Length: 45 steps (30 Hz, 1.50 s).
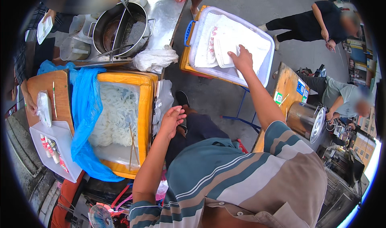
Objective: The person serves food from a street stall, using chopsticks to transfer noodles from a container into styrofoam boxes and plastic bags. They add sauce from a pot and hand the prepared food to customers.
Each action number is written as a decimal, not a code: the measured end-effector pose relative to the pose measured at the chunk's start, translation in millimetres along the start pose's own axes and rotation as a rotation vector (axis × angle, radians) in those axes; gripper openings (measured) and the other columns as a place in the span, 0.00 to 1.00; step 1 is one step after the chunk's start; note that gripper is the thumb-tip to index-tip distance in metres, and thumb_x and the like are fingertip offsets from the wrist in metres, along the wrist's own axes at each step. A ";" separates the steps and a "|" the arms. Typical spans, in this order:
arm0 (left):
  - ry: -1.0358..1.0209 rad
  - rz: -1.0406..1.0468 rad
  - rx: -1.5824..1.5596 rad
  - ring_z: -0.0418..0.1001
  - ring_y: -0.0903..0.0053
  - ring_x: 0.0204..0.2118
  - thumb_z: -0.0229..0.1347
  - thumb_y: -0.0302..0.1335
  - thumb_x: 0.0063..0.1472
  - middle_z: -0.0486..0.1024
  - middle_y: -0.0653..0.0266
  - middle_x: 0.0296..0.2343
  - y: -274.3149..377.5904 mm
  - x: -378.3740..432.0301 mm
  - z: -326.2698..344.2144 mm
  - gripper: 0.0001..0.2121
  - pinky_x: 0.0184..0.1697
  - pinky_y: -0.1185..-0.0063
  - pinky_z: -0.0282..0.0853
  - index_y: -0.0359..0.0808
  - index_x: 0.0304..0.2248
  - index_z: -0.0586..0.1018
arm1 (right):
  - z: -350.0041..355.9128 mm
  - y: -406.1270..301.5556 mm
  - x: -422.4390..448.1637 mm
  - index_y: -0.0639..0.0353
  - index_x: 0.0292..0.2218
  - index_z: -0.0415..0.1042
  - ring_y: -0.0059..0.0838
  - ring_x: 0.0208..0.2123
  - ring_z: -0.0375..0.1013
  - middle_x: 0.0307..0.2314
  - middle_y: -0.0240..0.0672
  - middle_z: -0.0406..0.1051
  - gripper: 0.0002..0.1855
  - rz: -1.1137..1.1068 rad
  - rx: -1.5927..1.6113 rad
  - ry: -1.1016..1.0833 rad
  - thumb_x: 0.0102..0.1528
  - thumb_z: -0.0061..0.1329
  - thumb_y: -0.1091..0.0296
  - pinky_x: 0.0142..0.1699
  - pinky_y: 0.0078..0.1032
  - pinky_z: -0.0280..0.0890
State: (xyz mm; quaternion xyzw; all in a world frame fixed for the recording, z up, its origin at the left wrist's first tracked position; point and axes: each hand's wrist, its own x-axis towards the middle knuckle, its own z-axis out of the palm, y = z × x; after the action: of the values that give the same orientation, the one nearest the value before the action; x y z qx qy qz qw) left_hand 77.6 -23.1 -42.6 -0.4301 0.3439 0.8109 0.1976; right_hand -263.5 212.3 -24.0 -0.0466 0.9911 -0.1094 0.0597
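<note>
My right hand reaches over a clear plastic tub lined with white cloths. Its thumb and fingers are at the edge of a white takeaway box; whether they grip it is hard to see. My left hand hovers in front of my body with loosely bent fingers and no visible object in it. Beside it stands a yellow-taped insulated box lined with plastic. White noodles fill much of this box, and a pair of wooden chopsticks leans inside.
A divided steel pot of broth stands on a metal counter, near a crumpled white cloth. Blue plastic drapes the noodle box. At left, a person's hand touches a bagged container. A steel pot stands right.
</note>
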 end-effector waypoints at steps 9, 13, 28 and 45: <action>-0.047 0.194 -0.007 0.76 0.78 0.45 0.51 0.34 0.70 0.76 0.64 0.44 82.9 -96.1 -9.6 0.16 0.47 0.80 0.68 0.36 0.52 0.73 | 253.3 -150.4 -172.7 0.65 0.46 0.74 0.24 0.33 0.74 0.31 0.34 0.77 0.17 0.310 0.973 -0.728 0.57 0.54 0.66 0.42 0.22 0.67; 0.035 0.369 -0.070 0.76 0.76 0.44 0.51 0.33 0.70 0.76 0.62 0.44 104.4 -118.2 -33.2 0.15 0.47 0.79 0.69 0.34 0.51 0.73 | 198.7 -181.7 -178.4 0.60 0.30 0.73 0.20 0.26 0.67 0.23 0.28 0.71 0.09 0.129 0.803 -0.814 0.54 0.59 0.67 0.33 0.24 0.63; -0.206 0.850 -0.024 0.75 0.78 0.43 0.61 0.33 0.64 0.77 0.65 0.40 213.2 -85.9 -58.4 0.20 0.47 0.78 0.70 0.33 0.51 0.74 | -94.2 -360.2 -123.7 0.58 0.34 0.68 0.11 0.26 0.63 0.25 0.21 0.67 0.09 -0.655 0.975 -0.715 0.58 0.57 0.70 0.33 0.15 0.62; 0.183 1.031 -0.533 0.76 0.80 0.37 0.60 0.25 0.63 0.77 0.70 0.32 291.2 -174.7 -237.5 0.11 0.36 0.79 0.72 0.42 0.38 0.69 | -73.8 -604.0 -181.8 0.61 0.36 0.67 0.46 0.34 0.71 0.30 0.41 0.67 0.18 -1.382 0.656 0.057 0.51 0.62 0.65 0.37 0.35 0.67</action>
State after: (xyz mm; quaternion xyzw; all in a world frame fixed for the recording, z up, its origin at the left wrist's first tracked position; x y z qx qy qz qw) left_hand 127.9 -399.8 122.5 -0.3103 0.3087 0.8205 -0.3676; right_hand -45.4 -339.9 201.5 -0.6330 0.6546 -0.4117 -0.0372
